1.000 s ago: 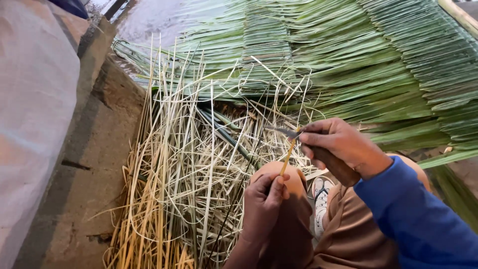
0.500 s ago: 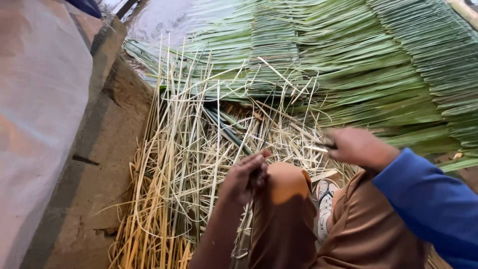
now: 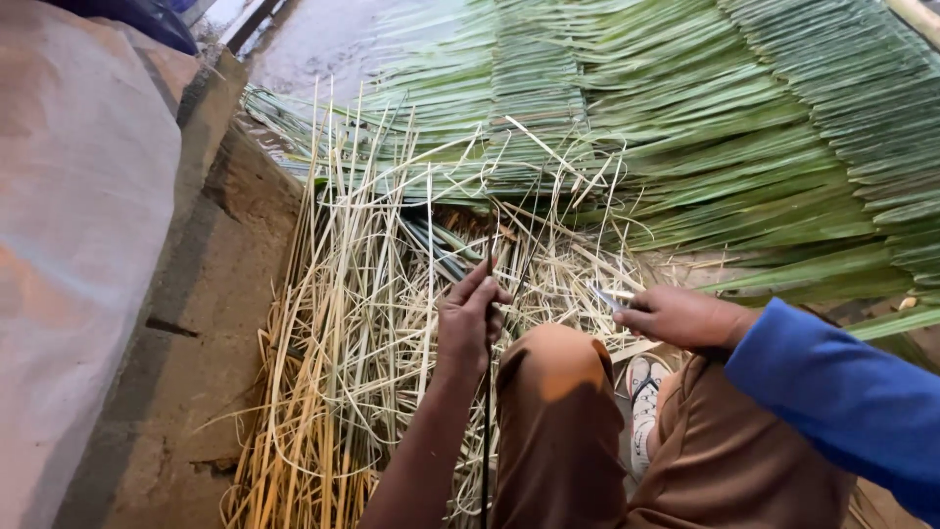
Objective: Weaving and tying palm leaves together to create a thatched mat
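- Rows of layered green palm-leaf thatch [image 3: 744, 127] fill the background.
- Below the thatch, a heap of pale dry leaf strips [image 3: 372, 323].
- Left hand [image 3: 468, 321] pinches a thin dark midrib stick [image 3: 486, 431] upright over the heap.
- Right hand [image 3: 681, 318], fingers closed, grips a small knife [image 3: 605, 295] beside the heap.

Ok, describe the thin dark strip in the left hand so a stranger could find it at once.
Start at the heap of pale dry straw-like strips below the stacked green palm leaves. At its near edge, beside the bent knee in brown trousers, the left hand pinches one long thin strip. Unlike the pale tangled strips around it, it is dark, nearly black, and runs straight down from the fingers out of the picture's lower edge.
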